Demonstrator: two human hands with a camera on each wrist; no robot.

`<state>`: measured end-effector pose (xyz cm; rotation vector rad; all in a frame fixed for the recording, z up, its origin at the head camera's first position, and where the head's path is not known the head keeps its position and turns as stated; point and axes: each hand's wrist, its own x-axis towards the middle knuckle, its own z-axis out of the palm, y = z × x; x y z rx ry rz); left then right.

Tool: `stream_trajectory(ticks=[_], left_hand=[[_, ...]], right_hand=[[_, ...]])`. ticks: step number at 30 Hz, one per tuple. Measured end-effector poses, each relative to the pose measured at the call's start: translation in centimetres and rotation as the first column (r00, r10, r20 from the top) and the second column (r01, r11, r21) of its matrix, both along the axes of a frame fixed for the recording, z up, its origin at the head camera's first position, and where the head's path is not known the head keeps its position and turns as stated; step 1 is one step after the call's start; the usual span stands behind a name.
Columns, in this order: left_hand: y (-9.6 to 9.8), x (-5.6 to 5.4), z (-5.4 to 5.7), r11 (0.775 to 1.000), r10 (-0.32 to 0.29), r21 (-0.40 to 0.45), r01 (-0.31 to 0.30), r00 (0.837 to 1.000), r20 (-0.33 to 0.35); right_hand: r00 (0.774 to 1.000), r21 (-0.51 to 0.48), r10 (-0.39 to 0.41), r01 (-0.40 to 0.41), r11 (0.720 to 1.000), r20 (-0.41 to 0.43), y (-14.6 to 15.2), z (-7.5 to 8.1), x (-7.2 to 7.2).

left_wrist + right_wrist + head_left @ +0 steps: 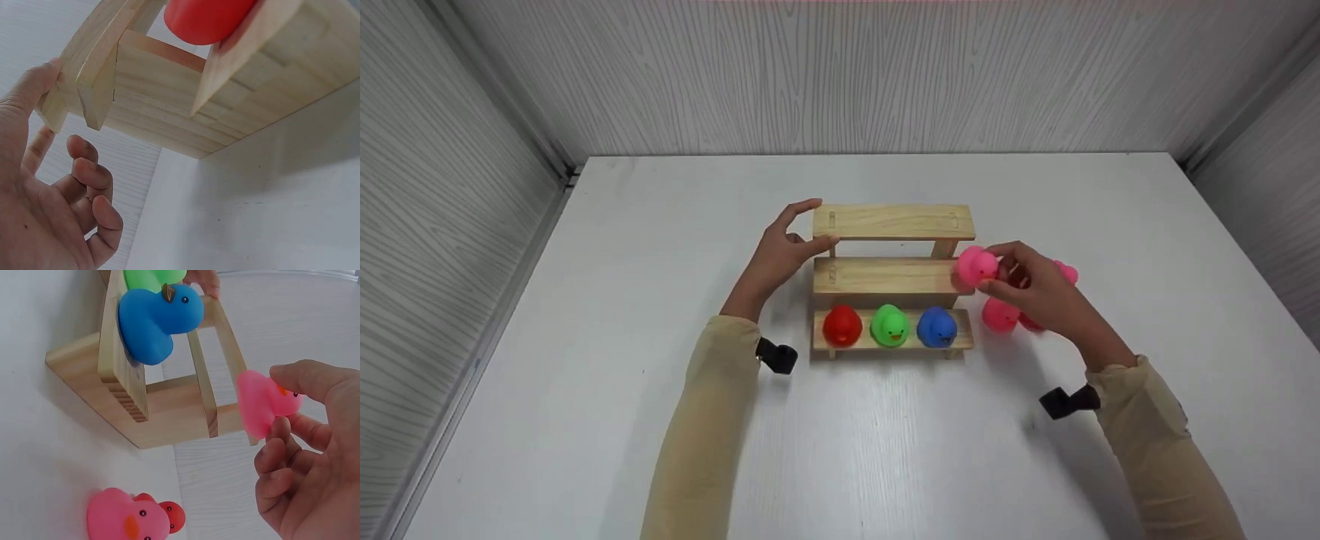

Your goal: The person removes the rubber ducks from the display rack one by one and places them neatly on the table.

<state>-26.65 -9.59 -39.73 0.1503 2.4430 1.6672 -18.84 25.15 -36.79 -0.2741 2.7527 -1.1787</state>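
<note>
A three-tier wooden stand [894,274] sits mid-table. My left hand [780,255] grips the left end of its top board between thumb and forefinger; the left wrist view shows the other fingers [93,174] curled loosely, off the wood. Between thumb and fingertips, my right hand [1039,292] pinches a pink rubber duck [976,265]. That duck is at the right end of the middle board; whether it touches the board I cannot tell. Along the lowest board stand a red rubber duck [842,326], a green one [890,326] and a blue one [937,328].
Right of the stand, below my right hand, another pink duck [1000,315] is on the white table [840,442]. Beside it is a red duck [173,517], partly hidden. More pink [1066,271] shows behind the hand. Wood-patterned panels [840,82] enclose the table's back and sides.
</note>
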Motion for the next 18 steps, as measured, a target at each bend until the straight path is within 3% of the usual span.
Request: stream_trajectory(ticks=[13,18], left_hand=[[-0.3,0.2,0.1,1.0,0.001,0.024,-0.001,1.0,0.007],[-0.4,0.2,0.1,1.0,0.001,0.021,-0.001,1.0,0.003]], right_hand=[[0.999,0.067,-0.045,0.044,0.997,0.011,4.1,-0.2,0.8],[0.998,0.078,-0.049,0.052,0.996,-0.034,5.5,-0.3,1.1]])
